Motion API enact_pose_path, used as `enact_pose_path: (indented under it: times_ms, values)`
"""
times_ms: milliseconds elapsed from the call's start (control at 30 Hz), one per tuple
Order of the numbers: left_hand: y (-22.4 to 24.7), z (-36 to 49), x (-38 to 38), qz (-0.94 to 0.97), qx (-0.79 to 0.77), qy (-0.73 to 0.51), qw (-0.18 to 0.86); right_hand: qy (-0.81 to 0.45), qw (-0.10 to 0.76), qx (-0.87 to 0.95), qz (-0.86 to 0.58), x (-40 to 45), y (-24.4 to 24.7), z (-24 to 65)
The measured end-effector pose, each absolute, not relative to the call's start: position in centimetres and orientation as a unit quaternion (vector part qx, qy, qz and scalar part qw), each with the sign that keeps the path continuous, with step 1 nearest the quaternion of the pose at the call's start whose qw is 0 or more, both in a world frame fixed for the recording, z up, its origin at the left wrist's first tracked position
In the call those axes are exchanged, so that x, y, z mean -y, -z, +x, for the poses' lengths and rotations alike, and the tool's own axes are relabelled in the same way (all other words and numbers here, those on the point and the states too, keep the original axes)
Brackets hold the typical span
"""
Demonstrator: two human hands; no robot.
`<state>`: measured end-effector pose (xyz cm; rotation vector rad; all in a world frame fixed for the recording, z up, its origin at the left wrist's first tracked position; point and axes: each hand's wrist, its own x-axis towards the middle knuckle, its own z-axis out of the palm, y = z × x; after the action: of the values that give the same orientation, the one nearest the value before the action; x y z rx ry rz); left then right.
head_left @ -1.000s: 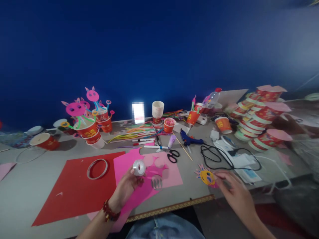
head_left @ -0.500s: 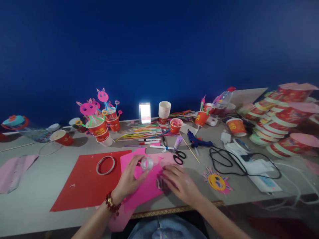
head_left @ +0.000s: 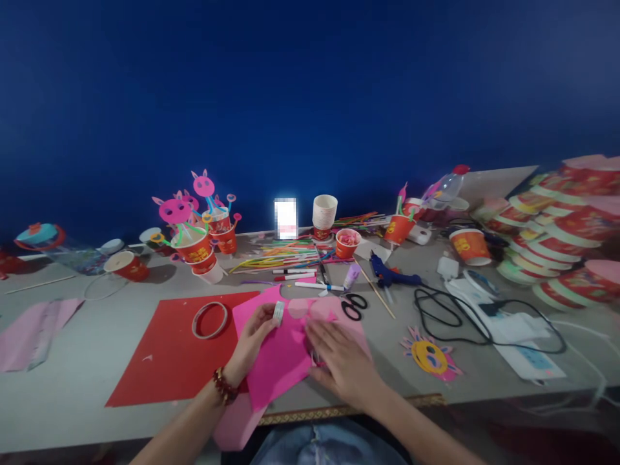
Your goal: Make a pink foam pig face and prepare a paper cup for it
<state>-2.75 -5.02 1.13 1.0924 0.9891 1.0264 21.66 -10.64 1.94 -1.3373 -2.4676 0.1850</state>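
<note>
My left hand (head_left: pixel 254 339) pinches a small, clear-and-white object (head_left: pixel 278 313) with faint lines, round in outline earlier; its kind is unclear. This is above a bright pink paper sheet (head_left: pixel 276 365). My right hand (head_left: pixel 343 358) rests over the sheet's right part, fingers forward and thumb bent below. A dark-and-light object (head_left: pixel 316 356) shows between that thumb and fingers, mostly hidden. Pale pink cut circles (head_left: pixel 296 309) lie at the sheet's far edge, and paler pink paper (head_left: pixel 356 332) lies to the right, partly behind my right hand.
Red paper (head_left: pixel 159 355) with a tape ring (head_left: pixel 210 320) lies left. Beyond my hands are scissors (head_left: pixel 353 307), markers (head_left: pixel 320 286), a glue gun (head_left: pixel 392 274) and coloured sticks (head_left: pixel 276 255). A sun cutout (head_left: pixel 431 356), black cable (head_left: pixel 436 332) and stacked cups (head_left: pixel 562 245) are right.
My left hand has turned the small clear object, so its face no longer shows round. My right hand has shifted slightly over the pink paper. The view has moved a little.
</note>
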Motion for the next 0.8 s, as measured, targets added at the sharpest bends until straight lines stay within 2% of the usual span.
enact_pose_path:
  times_ms: [67,200,400,500,633,800]
  values:
    - [-1.2,-2.8,4.9,0.487,-0.427,-0.436,0.625,-0.087,0.160,0.871,-0.457,10.6,-2.3,21.0]
    - [-2.0,-2.7,5.4,0.564,-0.424,-0.396,0.587,-0.064,0.185,0.808,-0.556,10.0,-2.5,21.3]
    - [-3.3,-2.0,6.3,0.788,-0.412,-0.301,0.344,-0.083,0.181,0.837,-0.510,10.9,-1.8,22.4]
    - [-2.9,-1.7,6.5,0.841,-0.397,-0.253,0.266,-0.087,0.178,0.836,-0.512,11.2,-1.5,22.4]
    - [-2.0,-1.5,6.8,0.861,-0.405,-0.230,0.206,-0.096,0.184,0.835,-0.510,11.2,-1.5,22.4]
    - [-1.4,-1.5,7.0,0.865,-0.404,-0.233,0.183,-0.094,0.190,0.840,-0.499,11.3,-1.8,22.5]
